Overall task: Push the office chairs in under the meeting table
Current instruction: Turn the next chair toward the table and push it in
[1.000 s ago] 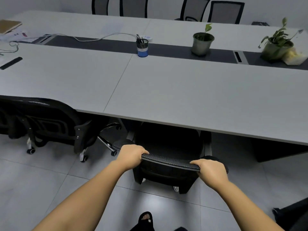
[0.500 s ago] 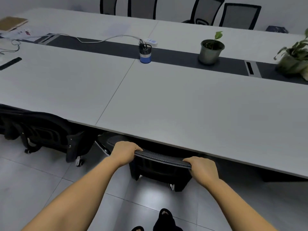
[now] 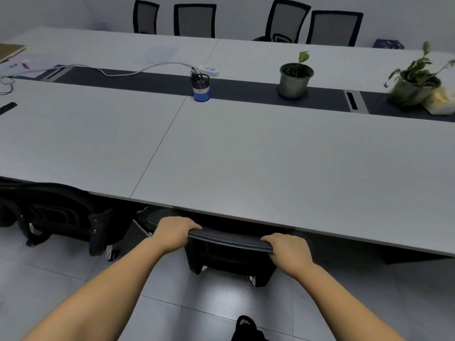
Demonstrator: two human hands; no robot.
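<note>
A black mesh office chair stands in front of me with its seat hidden under the grey meeting table. Only the top of its backrest and part of its base show. My left hand grips the left end of the backrest's top edge. My right hand grips the right end. A second black office chair sits to the left, its seat mostly under the table. Several more chairs stand along the table's far side.
On the table are a blue pen holder, a potted plant, a second plant at the right, a power strip with a white cable, and papers at the far left. My foot shows on the grey tiled floor.
The chair has rolled forward until its seat went under the table, with both hands still on the backrest. I have stepped closer to the table.
</note>
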